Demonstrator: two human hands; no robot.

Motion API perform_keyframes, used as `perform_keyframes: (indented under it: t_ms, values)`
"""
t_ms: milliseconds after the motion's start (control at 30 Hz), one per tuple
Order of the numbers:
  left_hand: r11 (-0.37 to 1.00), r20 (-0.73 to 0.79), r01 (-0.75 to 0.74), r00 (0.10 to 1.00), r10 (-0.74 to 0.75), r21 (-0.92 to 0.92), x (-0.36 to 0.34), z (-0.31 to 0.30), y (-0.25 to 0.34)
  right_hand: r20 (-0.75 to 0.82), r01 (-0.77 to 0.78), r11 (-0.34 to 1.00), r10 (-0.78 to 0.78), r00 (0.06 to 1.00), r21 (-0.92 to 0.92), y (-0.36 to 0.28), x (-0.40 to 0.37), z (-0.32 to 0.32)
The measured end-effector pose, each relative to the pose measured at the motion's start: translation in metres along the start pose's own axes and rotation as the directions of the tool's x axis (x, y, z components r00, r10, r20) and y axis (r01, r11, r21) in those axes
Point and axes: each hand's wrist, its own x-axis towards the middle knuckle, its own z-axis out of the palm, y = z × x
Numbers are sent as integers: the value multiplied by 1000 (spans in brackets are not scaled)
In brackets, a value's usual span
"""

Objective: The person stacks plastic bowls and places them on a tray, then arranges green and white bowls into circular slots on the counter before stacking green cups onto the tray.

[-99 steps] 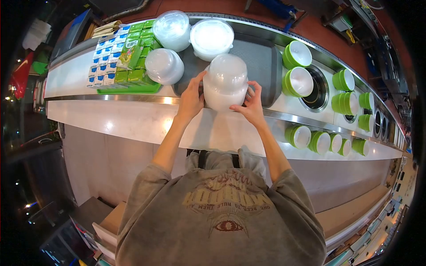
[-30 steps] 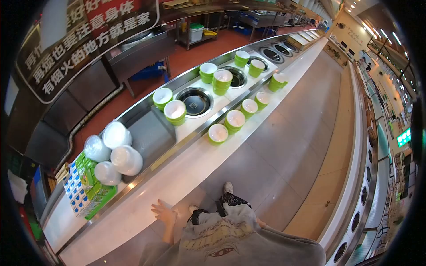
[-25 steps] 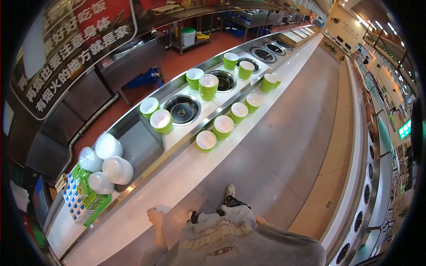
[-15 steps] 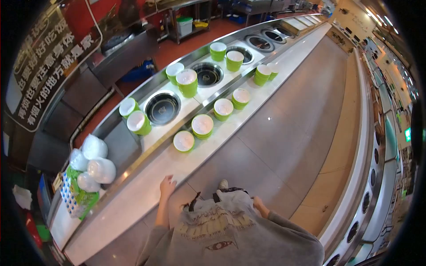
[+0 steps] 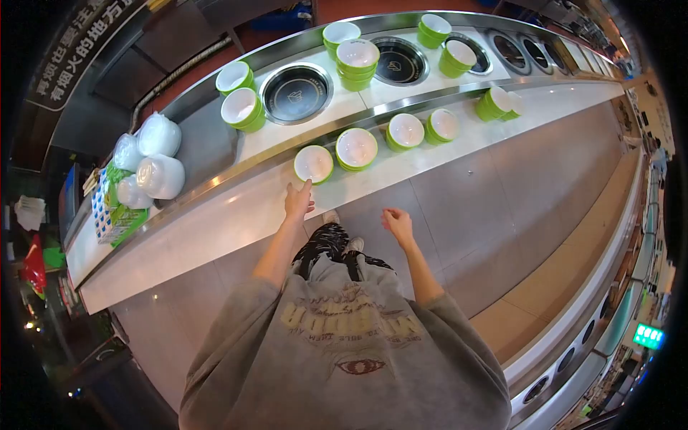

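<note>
My left hand (image 5: 299, 200) reaches over the white counter ledge, fingers stretched out and apart. Its fingertips are right at the near rim of a bowl (image 5: 313, 164), green outside and white inside, the leftmost on the ledge. Just right of that bowl stands a stack of bowls (image 5: 356, 148) of the same kind, with further bowls (image 5: 405, 131) along the ledge. Over the grey floor hangs my right hand (image 5: 398, 223), held away from the ledge, its fingers loosely bent with nothing in them.
On the raised counter behind are more green bowl stacks (image 5: 357, 60) beside round black cooktops (image 5: 296, 94). A metal edge (image 5: 215, 180) divides that level from the ledge. Wrapped white containers (image 5: 160, 176) and a blue-dotted box (image 5: 107, 218) stand at the left.
My left hand has moved forward to the nearest bowl. The right hand has come up from beside my body. My view has turned and come closer to the bowls.
</note>
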Motion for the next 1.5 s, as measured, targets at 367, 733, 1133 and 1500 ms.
perform_keyframes:
  t_ms: [367, 733, 1133, 1500]
  values:
    - [920, 355, 281, 918, -176, -272, 61, 0, 0, 439, -67, 995, 26, 898, 77, -108, 0, 53]
    - [904, 279, 75, 959, 50, -420, 28, -23, -13, 757, -474, 876, 371, 538, -92, -151, 26, 92]
    - [917, -111, -309, 932, 345, 253, -87, -99, 45, 891, -287, 944, 265, 368, -162, -249, 0, 145]
    - [712, -231, -487, 719, 655, 505, -97, -158, 77, 878, -141, 958, -163, 449, 249, -249, -31, 224]
